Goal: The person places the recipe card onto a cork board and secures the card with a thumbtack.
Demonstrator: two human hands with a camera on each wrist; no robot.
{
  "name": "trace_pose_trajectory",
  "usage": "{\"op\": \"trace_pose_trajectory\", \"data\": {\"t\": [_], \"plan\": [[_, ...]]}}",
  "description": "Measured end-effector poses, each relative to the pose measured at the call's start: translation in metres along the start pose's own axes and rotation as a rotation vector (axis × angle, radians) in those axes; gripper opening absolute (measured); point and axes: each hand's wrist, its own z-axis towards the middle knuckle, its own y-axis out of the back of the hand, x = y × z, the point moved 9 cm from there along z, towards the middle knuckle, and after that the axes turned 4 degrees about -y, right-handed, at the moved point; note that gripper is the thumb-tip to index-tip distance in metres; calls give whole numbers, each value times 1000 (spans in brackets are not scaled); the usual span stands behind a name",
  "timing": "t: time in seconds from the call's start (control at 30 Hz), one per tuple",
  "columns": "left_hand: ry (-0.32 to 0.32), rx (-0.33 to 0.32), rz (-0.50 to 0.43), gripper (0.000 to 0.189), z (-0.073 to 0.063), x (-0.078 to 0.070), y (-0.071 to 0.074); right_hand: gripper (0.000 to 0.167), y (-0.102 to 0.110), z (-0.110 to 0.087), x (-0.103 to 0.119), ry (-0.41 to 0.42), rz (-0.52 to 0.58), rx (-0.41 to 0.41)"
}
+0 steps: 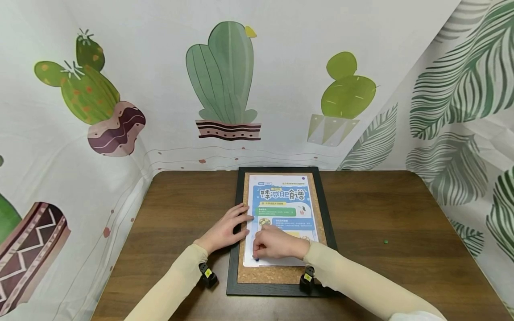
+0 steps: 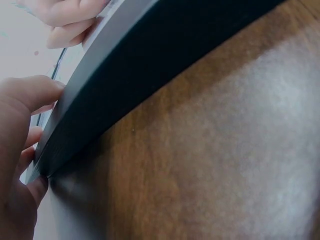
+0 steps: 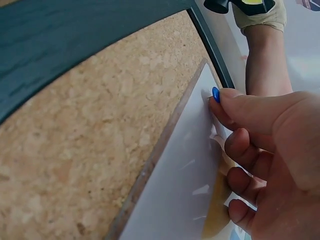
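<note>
A printed poster [image 1: 277, 262] with blue and green panels lies on a cork board [image 1: 273, 277] that has a black frame [image 1: 330, 223]. Between thumb and index finger, my right hand [image 1: 277, 241] pinches a blue thumbtack [image 3: 216, 94] at the poster's lower left corner. A thin pin shows beside its head in the right wrist view; whether the tip is in the cork, I cannot tell. My left hand [image 1: 226, 229] rests across the frame's left side with its fingers spread, fingertips reaching the poster's left edge. A purple tack [image 1: 303, 178] sits at the poster's top right corner.
A small green piece [image 1: 386, 241] lies on the brown wooden table [image 1: 369, 205], right of the board. Behind the table hangs a white cloth [image 1: 281, 89] printed with cacti and leaves. Each wrist wears a black strapped camera [image 1: 209, 277].
</note>
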Motion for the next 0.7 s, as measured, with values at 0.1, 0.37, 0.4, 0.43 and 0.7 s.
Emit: {"op": "trace_pose_trajectory", "data": {"t": [0.1, 0.37, 0.4, 0.43, 0.7], "plan": [[-1, -1, -8, 42, 0, 0, 0, 14, 0, 2, 0, -5, -12, 10], [-1, 7, -16, 43, 1, 2, -1, 15, 0, 6, 2, 19, -32, -6], [-1, 6, -15, 43, 1, 2, -1, 15, 0, 7, 2, 21, -34, -9], [-1, 5, -15, 43, 1, 2, -1, 15, 0, 7, 2, 26, -34, -12], [2, 5, -10, 42, 1, 2, -1, 16, 2, 14, 5, 57, -25, -18]]}}
